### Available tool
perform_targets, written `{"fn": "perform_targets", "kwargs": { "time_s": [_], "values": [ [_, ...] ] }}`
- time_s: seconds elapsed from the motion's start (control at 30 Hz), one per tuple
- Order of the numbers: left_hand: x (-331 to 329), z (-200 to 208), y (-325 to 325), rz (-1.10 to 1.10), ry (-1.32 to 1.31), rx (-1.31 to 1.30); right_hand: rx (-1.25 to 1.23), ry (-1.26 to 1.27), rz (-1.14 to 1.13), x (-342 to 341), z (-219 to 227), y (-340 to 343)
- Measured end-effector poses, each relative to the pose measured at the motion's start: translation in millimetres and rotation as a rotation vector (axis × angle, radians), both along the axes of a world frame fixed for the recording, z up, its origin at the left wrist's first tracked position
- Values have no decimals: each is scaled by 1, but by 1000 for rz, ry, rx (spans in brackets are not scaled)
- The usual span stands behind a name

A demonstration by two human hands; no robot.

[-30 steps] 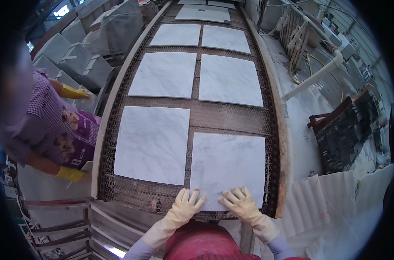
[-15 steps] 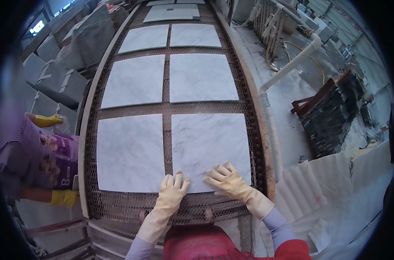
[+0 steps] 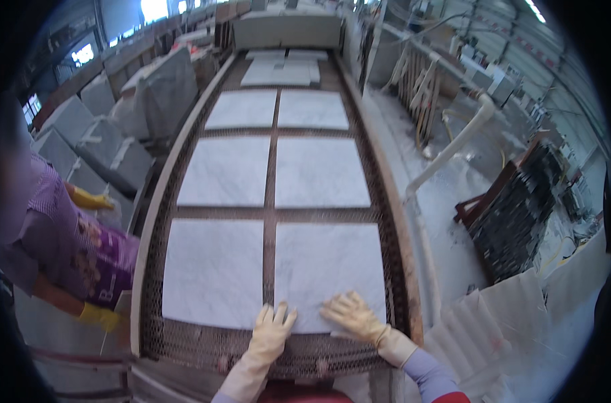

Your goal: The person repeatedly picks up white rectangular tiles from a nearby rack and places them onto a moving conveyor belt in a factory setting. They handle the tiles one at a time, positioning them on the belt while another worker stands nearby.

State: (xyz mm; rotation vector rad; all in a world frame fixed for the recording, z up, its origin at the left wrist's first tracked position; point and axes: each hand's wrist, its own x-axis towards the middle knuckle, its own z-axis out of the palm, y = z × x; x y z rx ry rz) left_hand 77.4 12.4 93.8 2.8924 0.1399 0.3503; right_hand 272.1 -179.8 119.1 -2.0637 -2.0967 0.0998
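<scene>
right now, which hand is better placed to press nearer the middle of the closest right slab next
Probably the right hand: it lies mostly over the closest right slab, while the left hand is at that slab's near left corner, partly over the mesh belt.

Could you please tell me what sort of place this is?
Probably a stone-processing workshop: pale, faintly veined slabs lie in pairs on a long mesh belt, and large grey slabs stand at the left.
</scene>
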Motion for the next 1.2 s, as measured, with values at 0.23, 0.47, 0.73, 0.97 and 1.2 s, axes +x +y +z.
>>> {"fn": "perform_targets", "kwargs": {
  "time_s": [0.23, 0.47, 0.73, 0.97, 1.2],
  "values": [
    [2, -10, 3, -32, -95, 9, -33, -45, 9, -1, 0, -2],
    [9, -26, 3, 3, -36, -19, -46, -75, 2, 2, 2, 4],
    [2, 110, 63, 286, -241, -104, 70, 72, -33, 2, 0, 10],
    [-94, 233, 107, 499, -617, 43, 168, 199, -111, 2, -8, -1],
    [-93, 96, 33, 229, 593, -165, 261, 211, -125, 2, -28, 0]
  ]
}}
